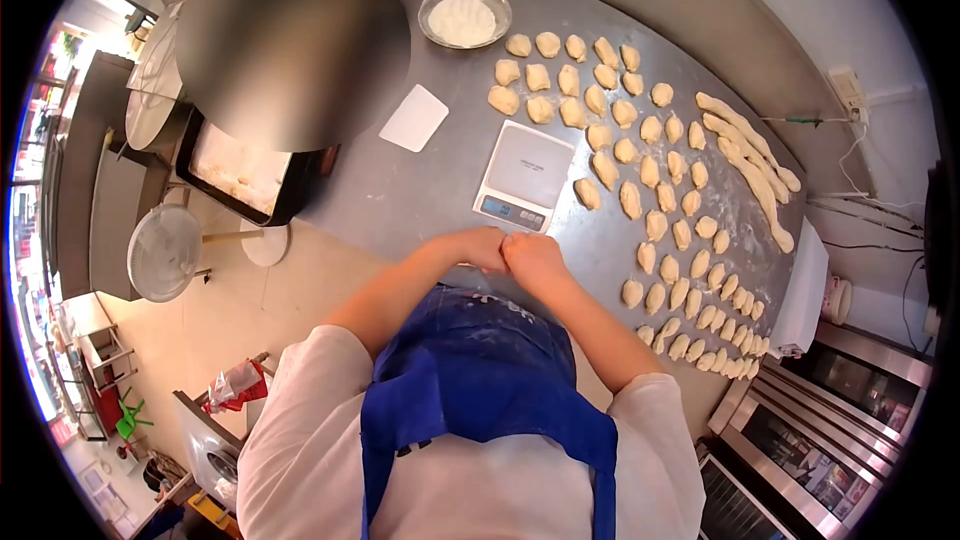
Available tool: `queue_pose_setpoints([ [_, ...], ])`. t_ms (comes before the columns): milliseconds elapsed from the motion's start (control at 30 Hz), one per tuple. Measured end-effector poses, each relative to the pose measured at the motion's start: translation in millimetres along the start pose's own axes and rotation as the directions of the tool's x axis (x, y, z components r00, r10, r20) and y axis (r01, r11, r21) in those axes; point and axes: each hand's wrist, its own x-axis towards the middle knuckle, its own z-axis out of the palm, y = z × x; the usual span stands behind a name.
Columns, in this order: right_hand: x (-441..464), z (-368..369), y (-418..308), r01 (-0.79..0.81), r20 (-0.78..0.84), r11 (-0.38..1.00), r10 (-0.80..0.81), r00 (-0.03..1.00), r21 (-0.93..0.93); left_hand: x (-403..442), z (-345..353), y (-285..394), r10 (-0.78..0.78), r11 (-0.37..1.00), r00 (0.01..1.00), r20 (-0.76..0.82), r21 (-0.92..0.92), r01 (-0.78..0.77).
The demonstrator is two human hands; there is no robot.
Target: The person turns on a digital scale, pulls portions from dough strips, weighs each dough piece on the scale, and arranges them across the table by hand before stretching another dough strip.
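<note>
My left hand (480,247) and my right hand (532,258) meet at the table's near edge, just below a white digital scale (527,174). Both have their fingers curled in and pressed together; whatever may be inside them is hidden. The scale's plate carries nothing, and its display is lit. To its right, many dough pieces (650,172) lie in rough rows on the steel table (370,190). Several long dough strips (750,165) rest beyond them at the far right. A white dough scraper (414,118) lies flat to the left of the scale.
A metal bowl of flour (463,20) stands at the back. On the left are a black tray with a floury surface (240,168) and a round stool (165,252). A large blurred patch covers the upper left. Ovens (810,440) stand at the lower right.
</note>
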Motion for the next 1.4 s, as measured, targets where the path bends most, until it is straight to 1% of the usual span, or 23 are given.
queue_pose_setpoints([
  [33, -1.2, -0.3, 1.3, -0.041, 0.043, 0.999, 0.041, 0.998, -0.005, 3.1, 8.3, 1.9, -0.016, 0.989, 0.996, -0.091, 0.144, 0.029],
  [67, -2.5, 1.4, 1.9, -0.064, 0.022, 0.998, 0.063, 0.998, 0.003, 6.1, 13.7, 1.9, -0.020, 0.957, 0.983, -0.183, 0.281, 0.072],
  [133, -6.2, 7.1, -1.4, -0.104, -0.020, 0.994, 0.104, 0.994, 0.023, -4.3, 2.7, 17.5, -0.053, 0.866, 0.988, -0.142, 0.486, 0.116],
  [167, -10.1, 8.9, -7.3, -0.070, -0.008, 0.995, 0.071, 0.997, 0.077, -9.6, -0.1, 21.9, -0.076, 0.803, 0.990, -0.121, 0.581, 0.133],
  [267, -16.8, -6.3, -23.6, 0.014, -0.020, 0.966, -0.009, 1.000, 0.258, -12.4, 9.1, 1.0, -0.066, 0.744, 0.991, -0.118, 0.656, 0.127],
  [333, -17.4, -17.2, -28.4, 0.051, -0.076, 0.910, -0.021, 0.997, 0.411, -14.2, 17.8, -18.2, 0.019, 0.778, 0.968, -0.249, 0.612, 0.142],
  [367, -13.0, -20.2, -22.8, 0.086, -0.158, 0.916, -0.026, 0.987, 0.391, -13.1, 20.4, -25.9, 0.059, 0.794, 0.947, -0.317, 0.589, 0.148],
  [433, 2.4, -29.2, -6.4, 0.154, -0.319, 0.926, -0.039, 0.947, 0.345, -16.1, 17.8, -19.5, 0.038, 0.780, 0.922, -0.385, 0.588, 0.213],
  [467, 9.4, -35.0, -4.2, 0.154, -0.364, 0.909, -0.003, 0.932, 0.386, -17.2, 16.5, -14.9, 0.026, 0.774, 0.906, -0.423, 0.582, 0.249],
  [500, 17.2, -44.9, -2.7, 0.161, -0.408, 0.891, 0.029, 0.913, 0.424, -13.6, 11.5, -11.3, -0.106, 0.813, 0.905, -0.413, 0.488, 0.318],
  [533, 22.4, -50.9, -2.8, 0.171, -0.448, 0.871, 0.062, 0.892, 0.460, -14.9, 10.8, -14.4, -0.096, 0.796, 0.909, -0.405, 0.518, 0.315],
  [667, 38.7, -69.1, -19.7, 0.301, -0.726, 0.802, 0.225, 0.650, 0.517, -25.5, 20.1, -27.1, -0.042, 0.770, 0.910, -0.413, 0.566, 0.293],
  [700, 49.2, -62.9, -9.6, 0.234, -0.704, 0.804, 0.291, 0.648, 0.547, -29.9, 23.0, -29.0, -0.021, 0.772, 0.906, -0.423, 0.569, 0.283],
  [733, 60.1, -51.0, 6.8, 0.116, -0.667, 0.881, 0.255, 0.700, 0.459, -33.7, 28.8, -33.7, 0.072, 0.792, 0.872, -0.485, 0.559, 0.245],
  [800, 76.8, -21.6, 36.3, -0.104, -0.568, 0.968, 0.219, 0.793, 0.228, -40.2, 44.1, -48.6, 0.251, 0.818, 0.766, -0.592, 0.553, 0.159],
  [833, 71.4, -15.0, 31.4, -0.188, -0.611, 0.982, 0.144, 0.778, -0.007, -44.3, 48.3, -54.4, 0.210, 0.844, 0.740, -0.639, 0.501, 0.193],
  [933, 55.6, -18.6, 2.0, 0.138, -0.578, 0.987, -0.066, 0.813, 0.080, -50.4, 55.9, -70.3, 0.086, 0.904, 0.667, -0.740, 0.339, 0.260],
  [1000, 45.7, 9.6, -22.0, 0.283, -0.397, 0.907, -0.146, 0.906, 0.311, -50.1, 59.4, -76.0, 0.020, 0.927, 0.643, -0.766, 0.254, 0.275],
  [1100, 41.1, 34.7, -28.4, 0.233, -0.280, 0.950, -0.170, 0.945, 0.210, -57.2, 29.7, -38.1, -0.193, 0.977, 0.877, -0.441, -0.002, 0.214],
  [1200, 28.5, 25.1, -19.0, 0.045, -0.069, 0.958, -0.026, 0.997, 0.284, -45.7, 27.7, -43.6, 0.034, 0.999, 0.906, -0.421, 0.001, -0.037],
  [1233, 23.2, 33.9, -11.6, 0.107, -0.160, 0.966, -0.070, 0.985, 0.236, -46.4, 26.4, -40.6, 0.026, 1.000, 0.923, -0.385, 0.013, -0.023],
  [1300, 11.8, 35.1, -5.1, 0.068, -0.161, 0.967, -0.029, 0.987, 0.246, -44.7, 21.6, -32.3, 0.020, 0.999, 0.949, -0.316, 0.042, -0.007],
  [1400, -6.2, 34.1, -6.1, 0.045, -0.205, 0.977, -0.001, 0.979, 0.206, -32.6, 23.4, -42.7, 0.060, 0.992, 0.971, -0.230, -0.092, -0.083],
])
